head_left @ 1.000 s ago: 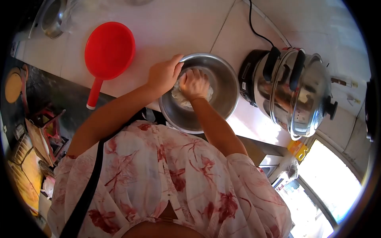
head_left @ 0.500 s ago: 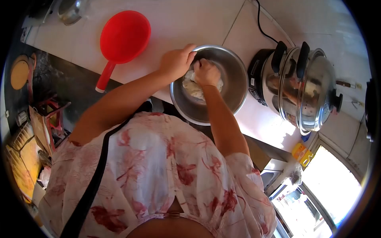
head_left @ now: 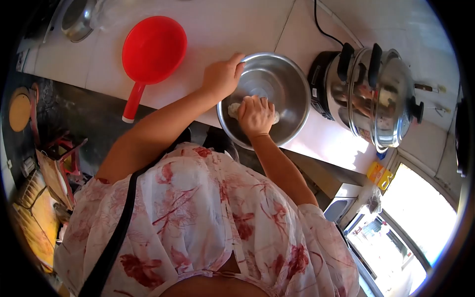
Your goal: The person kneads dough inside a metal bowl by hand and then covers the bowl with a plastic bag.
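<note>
A wide steel bowl [head_left: 292, 84] stands at the counter's front edge. My left hand [head_left: 221, 78] grips its upper left rim, thumb and fingers pinched over the metal. Inside the bowl lies a pale lump of dough [head_left: 233, 110], low and toward the left. My right hand [head_left: 256, 116] presses down on the dough with its fingers curled over it, hiding most of the lump; a little shows on either side of the hand.
A red dipper [head_left: 154, 49] lies left of the bowl, its handle over the counter edge. A steel steamer pot [head_left: 366, 94] with black handles stands to the right, a cord behind it. Metal ware [head_left: 78, 21] sits at the upper left.
My right hand has gone from a fist high in the bowl to pressing lower, with the dough nearer the bowl's front. My left hand stays on the rim.
</note>
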A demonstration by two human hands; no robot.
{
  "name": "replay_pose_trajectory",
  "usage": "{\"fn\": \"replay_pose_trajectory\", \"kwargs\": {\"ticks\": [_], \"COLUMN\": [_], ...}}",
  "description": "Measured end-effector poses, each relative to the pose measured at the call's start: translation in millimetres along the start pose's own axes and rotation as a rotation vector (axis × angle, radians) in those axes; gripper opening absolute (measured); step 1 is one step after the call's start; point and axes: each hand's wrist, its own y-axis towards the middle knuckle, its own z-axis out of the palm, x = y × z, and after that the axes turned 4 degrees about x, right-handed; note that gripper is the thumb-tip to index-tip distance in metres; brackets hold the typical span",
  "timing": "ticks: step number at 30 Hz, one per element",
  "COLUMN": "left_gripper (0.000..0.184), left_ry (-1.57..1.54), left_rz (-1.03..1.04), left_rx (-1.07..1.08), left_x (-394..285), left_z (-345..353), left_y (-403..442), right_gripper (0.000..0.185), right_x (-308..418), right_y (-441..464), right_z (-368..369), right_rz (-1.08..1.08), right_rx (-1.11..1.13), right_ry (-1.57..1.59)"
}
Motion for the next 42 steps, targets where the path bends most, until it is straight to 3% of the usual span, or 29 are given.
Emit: {"fn": "replay_pose_trajectory", "kwargs": {"ticks": [4, 26, 35, 37, 39, 42], "left_gripper": [0.025, 0.023, 0.023, 0.024, 0.025, 0.027], "left_ry": [-0.029, -0.169, -0.119, -0.112, -0.053, -0.010], "left_rz": [-0.027, -0.010, 0.056, 0.092, -0.038, -0.013], "left_rx": [0.035, 0.036, -0.015, -0.025, 0.055, 0.041], "left_x": [-2.5, -0.9, 0.4, -0.6, -3.0, 2.7], "left_z": [-0.9, -0.1, -1.9, -0.5, -2.5, 2.7], "left_y": [-1.2, -0.5, 4.7, 2.3, 6.8, 6.3], "right_gripper": [0.009, 0.015, 0.018, 0.036, 0.034, 0.033], "right_x": [-9.3, -32.4, -36.8, -33.6, -41.6, -37.2], "right_y": [10.7, 72.3, 84.8, 92.5, 88.8, 74.5], "right_z": [9.8, 36.7, 42.5, 26.3, 37.1, 21.0], "right_rz": [-0.112, -0.041, 0.083, 0.284, 0.247, 0.181], "right_rx": [-0.021, 0.076, 0.147, 0.416, 0.371, 0.265], "right_ry": [0.068, 0.173, 0.184, 0.150, 0.126, 0.107]}}
